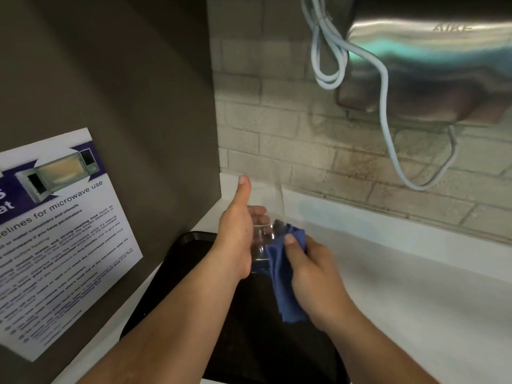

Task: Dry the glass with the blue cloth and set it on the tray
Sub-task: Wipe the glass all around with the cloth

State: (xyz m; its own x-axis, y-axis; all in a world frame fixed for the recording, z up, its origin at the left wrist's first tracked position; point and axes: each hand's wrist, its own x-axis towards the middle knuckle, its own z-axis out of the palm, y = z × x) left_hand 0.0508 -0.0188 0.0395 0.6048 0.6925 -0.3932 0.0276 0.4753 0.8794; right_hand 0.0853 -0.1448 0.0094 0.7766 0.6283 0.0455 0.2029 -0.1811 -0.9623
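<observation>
A clear drinking glass is held upright above a black tray. My left hand wraps around the lower half of the glass, thumb raised along its side. My right hand grips a blue cloth and presses it against the right side of the glass near its base. The cloth's loose end hangs down over the tray. Both forearms cover much of the tray.
A dark cabinet side with a microwave-use poster stands at the left. A white counter runs to the right under a tiled wall. A steel hand dryer with a looped pale cable hangs above right.
</observation>
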